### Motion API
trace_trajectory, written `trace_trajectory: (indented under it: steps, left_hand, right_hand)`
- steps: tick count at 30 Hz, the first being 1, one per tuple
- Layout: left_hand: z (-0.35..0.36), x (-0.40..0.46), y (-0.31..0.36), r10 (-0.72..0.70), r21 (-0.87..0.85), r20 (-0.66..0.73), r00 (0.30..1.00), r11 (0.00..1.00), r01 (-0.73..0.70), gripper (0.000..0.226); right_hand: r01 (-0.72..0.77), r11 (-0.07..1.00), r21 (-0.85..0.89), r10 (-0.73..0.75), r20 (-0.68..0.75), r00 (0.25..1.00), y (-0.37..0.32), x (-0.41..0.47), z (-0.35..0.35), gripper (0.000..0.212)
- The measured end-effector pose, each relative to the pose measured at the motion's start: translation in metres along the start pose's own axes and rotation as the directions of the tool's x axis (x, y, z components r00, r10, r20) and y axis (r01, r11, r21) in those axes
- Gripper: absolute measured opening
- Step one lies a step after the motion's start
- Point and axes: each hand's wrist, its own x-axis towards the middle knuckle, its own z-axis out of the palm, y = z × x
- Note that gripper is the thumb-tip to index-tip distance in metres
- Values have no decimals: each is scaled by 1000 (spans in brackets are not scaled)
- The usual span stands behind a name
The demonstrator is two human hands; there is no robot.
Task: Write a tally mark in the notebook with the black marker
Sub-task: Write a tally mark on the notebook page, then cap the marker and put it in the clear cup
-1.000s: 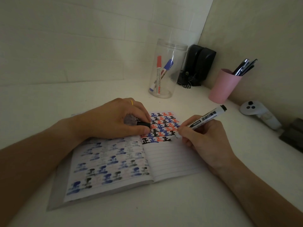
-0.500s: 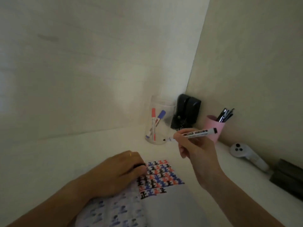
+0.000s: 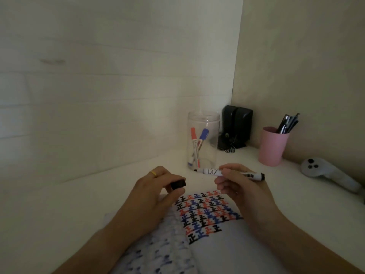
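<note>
The open notebook (image 3: 221, 246) lies on the white desk at the bottom centre, its right page covered at the top with black, red and blue tally marks. My right hand (image 3: 239, 186) holds the black marker (image 3: 229, 172) level above the notebook's far edge, bare tip pointing left. My left hand (image 3: 156, 190) is raised just left of it and pinches the marker's black cap (image 3: 178, 184), open end toward the tip. Cap and tip are a short gap apart.
A clear jar (image 3: 203, 141) with a red and a blue marker stands just behind the hands. Farther back are a black device (image 3: 236, 127), a pink cup (image 3: 272, 146) of pens, and a white controller (image 3: 329, 174) at the right. Walls close the corner.
My right hand lifted the marker off the page and turned it level, tip to the left. My left hand rose from the notebook with the cap toward the tip. The camera tilted up.
</note>
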Motion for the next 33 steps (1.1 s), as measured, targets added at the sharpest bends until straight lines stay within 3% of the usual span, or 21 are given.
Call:
trace_trajectory:
  steps: [8,19,25,30,33]
  left_hand:
    - [-6,-3,10,-87,-115,-108,990,991,74,26]
    - [-9,-4,14,-42,-124,-98,994,992,30,18]
    - [-7,-5,13,-23,-154,-104,994,988,7,17]
    - [-6,-5,15,-135,-397,-80,988,913,92,10]
    - [-7,-4,15,-178,-530,-55,983,839,122,17]
  right_hand:
    - [-19,999,-32,20,42,999,3,-5,1,17]
    - [-72,997,-11,73,104,992,3,-7,2,12]
    - [-87,996,-3,86,173,981,4,-9,2,21]
    - [-80,994,-78,94,184,978,2,-9,-2,26]
    - [-21,984,-177,58,202,978,-2,-10,-3,25]
